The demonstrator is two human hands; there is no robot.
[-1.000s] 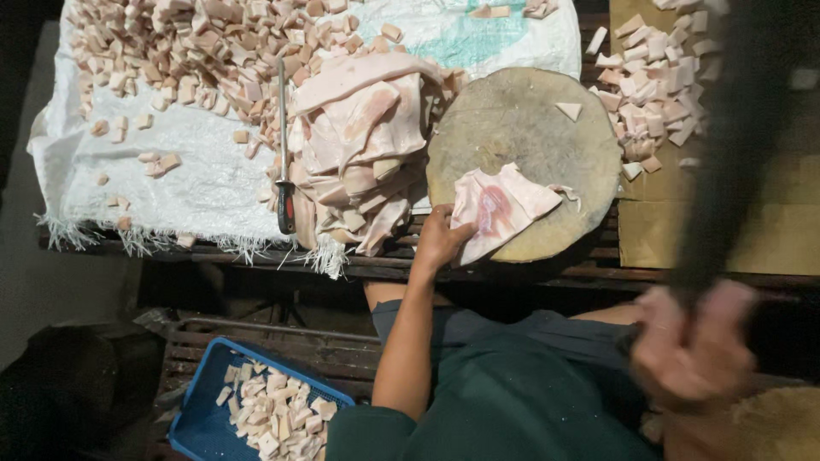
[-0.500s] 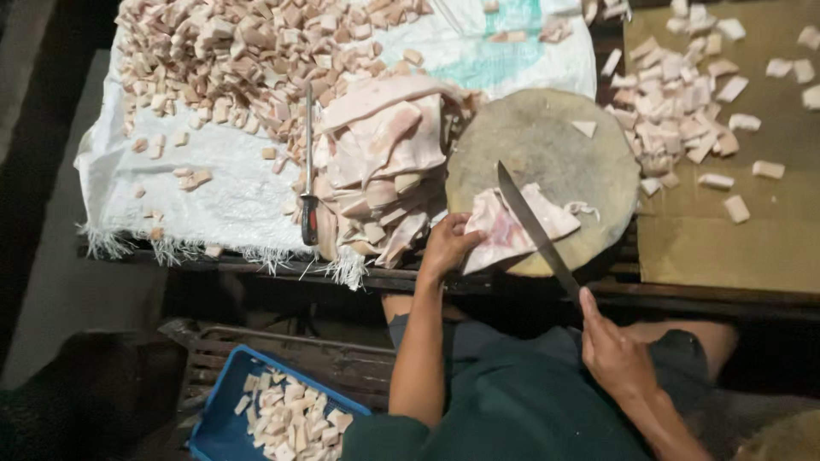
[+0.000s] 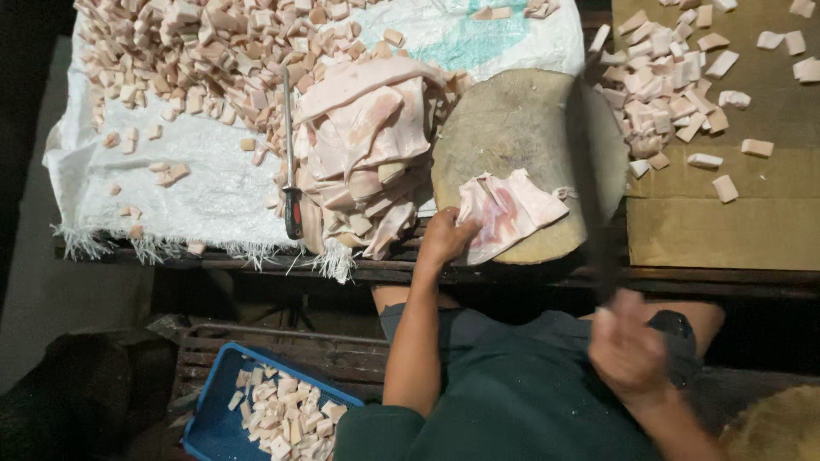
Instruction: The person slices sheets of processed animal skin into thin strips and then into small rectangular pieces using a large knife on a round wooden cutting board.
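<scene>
- A blue plastic crate sits low on the left, below the bench. It holds small pale cut chunks of meat.
- A white woven sack cloth with a frayed edge covers the left part of the bench. Many small pale pink meat cubes lie piled on it.
- A thin sharpening rod with a red and black handle lies on the cloth, just beside a big heap of pale pink fatty meat slabs.
- The left hand rests at the near edge of the round wooden chopping block. Its fingers are curled onto a flat pink piece of fatty meat and press it down on the block.
- The long dark knife is a blur standing over the right side of the block, just beside the meat piece.
- The right hand is blurred too. It is closed around the knife handle, near the person's body.
- On the right, a brown sheet of cardboard holds more pale cut meat pieces.
</scene>
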